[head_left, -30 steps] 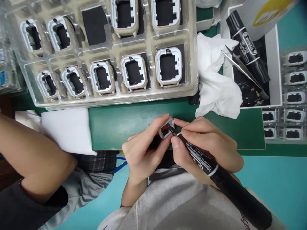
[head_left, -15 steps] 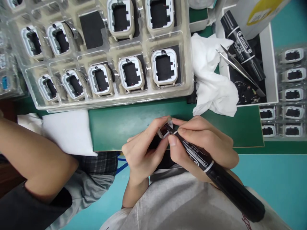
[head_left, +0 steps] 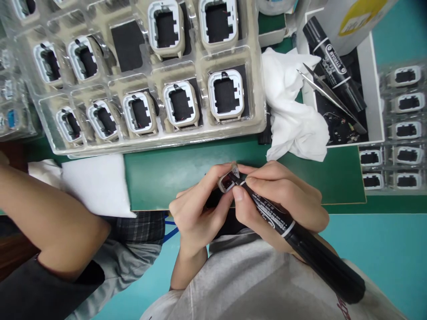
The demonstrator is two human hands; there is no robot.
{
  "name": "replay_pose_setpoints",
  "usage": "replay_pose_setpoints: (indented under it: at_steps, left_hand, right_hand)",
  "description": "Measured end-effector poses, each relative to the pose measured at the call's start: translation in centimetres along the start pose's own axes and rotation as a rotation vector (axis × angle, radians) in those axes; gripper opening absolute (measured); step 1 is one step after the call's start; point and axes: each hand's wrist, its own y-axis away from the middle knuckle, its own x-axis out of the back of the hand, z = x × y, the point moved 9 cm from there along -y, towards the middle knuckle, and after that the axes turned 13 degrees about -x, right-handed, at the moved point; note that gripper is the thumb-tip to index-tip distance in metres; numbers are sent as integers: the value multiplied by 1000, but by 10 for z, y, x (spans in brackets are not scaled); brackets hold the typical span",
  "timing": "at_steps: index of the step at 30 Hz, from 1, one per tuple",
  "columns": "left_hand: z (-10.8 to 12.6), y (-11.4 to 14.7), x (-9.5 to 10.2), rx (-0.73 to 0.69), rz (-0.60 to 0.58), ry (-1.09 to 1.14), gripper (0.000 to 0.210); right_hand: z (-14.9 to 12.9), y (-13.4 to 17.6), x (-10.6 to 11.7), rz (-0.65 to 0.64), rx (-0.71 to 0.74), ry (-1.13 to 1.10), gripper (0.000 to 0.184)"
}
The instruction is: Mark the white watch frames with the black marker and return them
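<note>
Between the fingers and thumb of my left hand (head_left: 202, 206) is a small frame-shaped watch case (head_left: 227, 183), pale at the rim and dark inside. My right hand (head_left: 283, 195) grips a thick black marker pen (head_left: 273, 215), its dark tip at the case's inner side. Whether the tip touches the surface cannot be made out. The marker's long barrel slants down to the right past my wrist. Both hands are close together over the front edge of the green table (head_left: 173, 178), and my fingers cover much of the case.
A clear plastic tray (head_left: 160, 141) of similar cases fills the back left. White cloth (head_left: 296, 120) lies by a white box (head_left: 375, 89) holding tweezers (head_left: 330, 98) and another marker (head_left: 333, 62). More trayed cases stand far right. A co-worker's arm (head_left: 63, 218) reaches in at left, beside a white pad (head_left: 96, 184).
My hands keep nearly the same pose, with the marker tip still at the case. The whole view has shifted slightly.
</note>
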Motion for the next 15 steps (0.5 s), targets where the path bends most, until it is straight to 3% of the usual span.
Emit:
replay_pose_setpoints:
  at_steps: [15]
  left_hand:
    - [-4, 3, -1, -30, -33, 49, 43]
  right_hand:
    - [0, 2, 0, 16, 15, 8, 28]
